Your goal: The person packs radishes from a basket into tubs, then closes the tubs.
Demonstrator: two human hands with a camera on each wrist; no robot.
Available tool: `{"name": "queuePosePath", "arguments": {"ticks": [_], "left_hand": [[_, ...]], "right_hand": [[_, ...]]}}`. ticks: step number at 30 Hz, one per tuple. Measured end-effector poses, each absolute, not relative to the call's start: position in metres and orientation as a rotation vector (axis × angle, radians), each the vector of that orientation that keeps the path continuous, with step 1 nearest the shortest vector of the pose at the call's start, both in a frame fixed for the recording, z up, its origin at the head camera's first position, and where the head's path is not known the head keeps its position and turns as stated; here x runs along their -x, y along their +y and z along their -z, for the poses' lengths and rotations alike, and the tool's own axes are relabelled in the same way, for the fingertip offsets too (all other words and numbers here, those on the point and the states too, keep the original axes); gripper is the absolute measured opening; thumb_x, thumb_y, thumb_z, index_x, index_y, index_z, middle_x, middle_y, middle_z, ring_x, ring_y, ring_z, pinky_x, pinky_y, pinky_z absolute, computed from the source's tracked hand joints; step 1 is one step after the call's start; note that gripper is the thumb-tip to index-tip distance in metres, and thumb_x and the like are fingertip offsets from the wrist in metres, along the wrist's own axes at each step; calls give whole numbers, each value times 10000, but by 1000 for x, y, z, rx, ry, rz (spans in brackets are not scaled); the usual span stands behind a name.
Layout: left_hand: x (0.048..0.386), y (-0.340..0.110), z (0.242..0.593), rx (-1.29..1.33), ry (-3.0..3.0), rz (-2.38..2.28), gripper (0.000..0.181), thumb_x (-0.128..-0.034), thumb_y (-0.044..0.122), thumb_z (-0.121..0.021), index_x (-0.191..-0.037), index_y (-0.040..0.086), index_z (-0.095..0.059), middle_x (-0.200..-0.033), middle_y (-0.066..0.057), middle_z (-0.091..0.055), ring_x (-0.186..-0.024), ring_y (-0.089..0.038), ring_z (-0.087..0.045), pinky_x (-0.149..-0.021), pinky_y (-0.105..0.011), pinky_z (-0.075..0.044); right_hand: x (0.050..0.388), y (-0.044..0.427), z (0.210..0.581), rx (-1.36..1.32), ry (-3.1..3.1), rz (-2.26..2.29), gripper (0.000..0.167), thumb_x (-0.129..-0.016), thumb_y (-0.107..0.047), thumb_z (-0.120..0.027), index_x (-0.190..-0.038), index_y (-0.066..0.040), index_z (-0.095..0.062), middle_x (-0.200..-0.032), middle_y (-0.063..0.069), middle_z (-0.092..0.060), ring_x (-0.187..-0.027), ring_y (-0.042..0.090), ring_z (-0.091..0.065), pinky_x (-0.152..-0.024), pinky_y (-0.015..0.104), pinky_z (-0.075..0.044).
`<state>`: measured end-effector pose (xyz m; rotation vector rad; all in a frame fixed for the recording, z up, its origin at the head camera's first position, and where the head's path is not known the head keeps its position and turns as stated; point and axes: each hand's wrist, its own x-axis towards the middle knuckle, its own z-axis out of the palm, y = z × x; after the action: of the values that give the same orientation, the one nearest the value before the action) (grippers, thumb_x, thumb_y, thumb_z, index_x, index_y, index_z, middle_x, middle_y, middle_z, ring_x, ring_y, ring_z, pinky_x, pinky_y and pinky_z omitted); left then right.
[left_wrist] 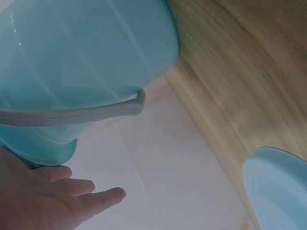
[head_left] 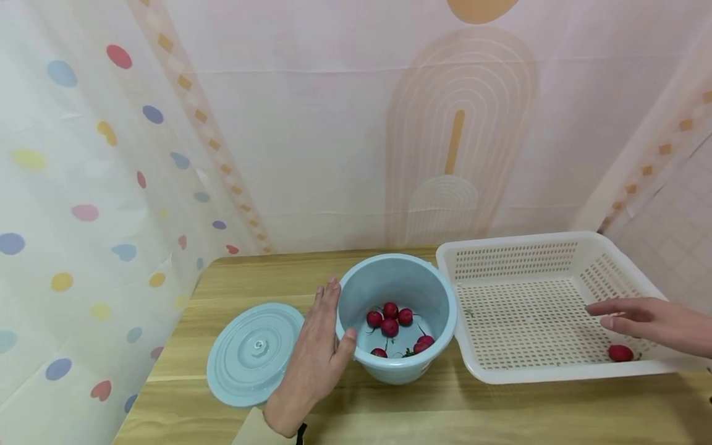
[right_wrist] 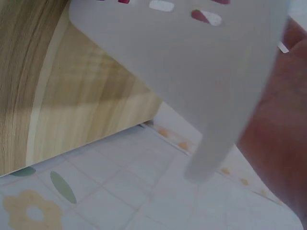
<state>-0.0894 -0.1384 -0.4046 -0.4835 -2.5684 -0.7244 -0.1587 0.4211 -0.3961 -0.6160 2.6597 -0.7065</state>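
Note:
My left hand (head_left: 314, 352) rests against the left rim of a light blue bucket (head_left: 400, 372), its fingers extended. Inside the bucket lie several red radishes (head_left: 389, 327) with thin roots. The left wrist view has the bucket's grey handle (left_wrist: 72, 115) near my fingers. Over the right end of a white plastic basket (head_left: 556, 373) hovers my right hand (head_left: 651, 318), fingers loosely extended, holding nothing visible. A single radish (head_left: 620, 353) lies below it near the basket's front right corner. In the right wrist view the basket wall hides most of that hand.
Left of the bucket, a round light blue lid (head_left: 250, 352) lies flat on the wooden table (head_left: 445, 414). The basket stands right beside the bucket. A patterned curtain (head_left: 322, 136) hangs behind the table and along its sides.

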Motion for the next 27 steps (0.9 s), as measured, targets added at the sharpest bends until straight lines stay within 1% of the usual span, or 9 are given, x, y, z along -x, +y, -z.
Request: {"name": "queuePosePath", "arguments": {"ticks": [3,5,7,10,12,17,18,23,27], "left_hand": [[90,-138,405,490,-2563,723,738,-1012,283,-524,-1635,9,-237,-1700,-127,-247,-1541,-406,-244,-1181,-635,-291],[90,-138,405,490,-2564,721,741,-1014,288,-522,-1637,14,-231,-1698,-132,-250,-1540,-407,-246,-1179,-637,-294],[90,-138,405,486,-2572,721,745,-1015,291,-522,-1641,20,-222,-1701,-126,-244,-1546,-395,-237,-1185,-629,-288],[90,-138,405,486,-2571,720,747,-1013,280,-532,-1641,20,-222,-1700,-129,-247,-1543,-397,-244,-1188,-621,-290],[91,-138,405,485,-2570,724,749,-1010,265,-544,-1640,19,-224,-1699,-130,-249,-1544,-396,-243,-1188,-621,-290],[90,-138,406,482,-2569,728,742,-1015,275,-538,-1640,22,-229,-1702,-123,-244,-1551,-378,-233,-1195,-613,-281],[90,-138,406,481,-2570,728,739,-1017,283,-532,-1640,23,-230,-1704,-117,-240,-1553,-370,-229,-1199,-606,-276],[90,-138,406,477,-2571,733,735,-1020,294,-524,-1641,30,-234,-1709,-97,-231,-1558,-354,-223,-1201,-603,-275],[90,-138,407,476,-2570,739,738,-1017,291,-530,-1642,33,-234,-1713,-77,-223,-1561,-339,-222,-1204,-596,-275]], "right_hand": [[163,420,399,617,2576,742,452,-1097,-230,-484,-1433,69,-532,-1390,323,-573,-1087,313,-665,-763,422,-569],[167,420,402,631,2497,811,464,-1092,-198,-480,-1437,112,-499,-1397,356,-547,-1082,129,-632,-725,355,-556],[169,420,403,605,2424,865,495,-1091,-195,-476,-1453,142,-450,-1404,389,-517,-1097,146,-635,-727,395,-573],[173,419,405,556,2320,927,562,-1092,-196,-468,-1491,180,-344,-1402,435,-481,-1157,319,-645,-721,529,-583],[174,418,405,544,2289,936,594,-1089,-194,-474,-1494,200,-293,-1387,456,-474,-1145,455,-633,-707,570,-581],[174,415,404,559,2261,941,586,-1077,-174,-491,-1468,216,-295,-1346,447,-513,-1121,434,-645,-705,554,-585],[174,414,404,539,2253,946,587,-1077,-184,-493,-1475,204,-305,-1353,433,-519,-1130,466,-631,-712,563,-583],[173,414,404,507,2211,1015,579,-1099,-210,-446,-1521,160,-302,-1444,417,-461,-1199,386,-628,-800,557,-592],[174,415,406,505,2170,1095,575,-1117,-212,-403,-1551,141,-267,-1507,415,-395,-1219,120,-631,-876,542,-587]]}}
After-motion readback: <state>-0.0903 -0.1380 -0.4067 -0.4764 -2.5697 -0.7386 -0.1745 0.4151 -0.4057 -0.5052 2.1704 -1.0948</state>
